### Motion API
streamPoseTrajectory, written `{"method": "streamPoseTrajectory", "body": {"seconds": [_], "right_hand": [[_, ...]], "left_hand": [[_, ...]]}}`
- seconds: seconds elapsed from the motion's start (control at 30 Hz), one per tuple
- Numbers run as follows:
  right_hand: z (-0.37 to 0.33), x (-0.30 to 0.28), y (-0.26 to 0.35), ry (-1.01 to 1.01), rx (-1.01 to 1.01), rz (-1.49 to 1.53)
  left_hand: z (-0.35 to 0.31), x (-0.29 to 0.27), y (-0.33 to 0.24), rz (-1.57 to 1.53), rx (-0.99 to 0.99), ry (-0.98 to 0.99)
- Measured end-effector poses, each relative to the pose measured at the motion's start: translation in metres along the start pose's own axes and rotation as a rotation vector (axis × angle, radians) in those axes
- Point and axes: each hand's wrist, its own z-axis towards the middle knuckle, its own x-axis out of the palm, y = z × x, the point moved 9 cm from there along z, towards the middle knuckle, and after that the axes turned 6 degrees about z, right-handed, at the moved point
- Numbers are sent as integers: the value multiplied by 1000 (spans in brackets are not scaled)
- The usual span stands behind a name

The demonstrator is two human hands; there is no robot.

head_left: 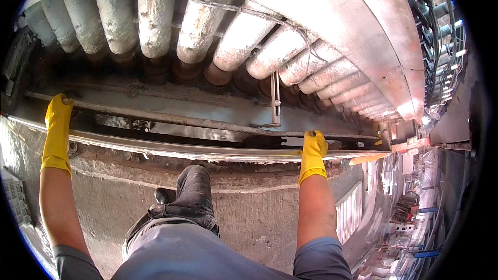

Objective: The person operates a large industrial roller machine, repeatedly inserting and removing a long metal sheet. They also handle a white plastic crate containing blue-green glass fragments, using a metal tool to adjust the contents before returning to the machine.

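Observation:
My left hand [58, 116], in a yellow rubber glove, is closed over the left part of a long, thin grey bar [181, 120]. Farther right, my right hand [313, 150], gloved the same way, has its fingers curled over that bar. Both arms reach forward across a shiny metal front edge [207, 152] that runs the width of the machine. Between bar and edge lies a dark gap with wet-looking reflections. Behind the bar is a blue-grey metal surface [207, 111], where an upright slotted bracket [275, 101] stands.
A row of thick, crusted pipes [155, 21] hangs beneath a large pale curved housing [363, 21]. Thin cables [228, 6] cross the pipes. My legs [192, 197] stand close to the front edge on a rough grey floor [259, 218]. A white slatted panel [349, 212] is at the right.

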Motion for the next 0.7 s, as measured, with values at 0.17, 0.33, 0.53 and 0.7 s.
{"method": "streamPoseTrajectory", "body": {"seconds": [0.17, 0.33, 0.53, 0.7], "right_hand": [[-7, 7, -22, 10, 68, 26], [-31, -3, -31, 18, 126, 123], [-50, -22, -36, 42, 151, 163], [-54, -21, -43, 44, 118, 143]], "left_hand": [[-16, -2, 20, 18, -19, -11], [-36, -5, 28, 7, -93, 64], [-56, -7, 30, 6, -91, 50], [-59, -3, 48, -11, -34, -117]]}}
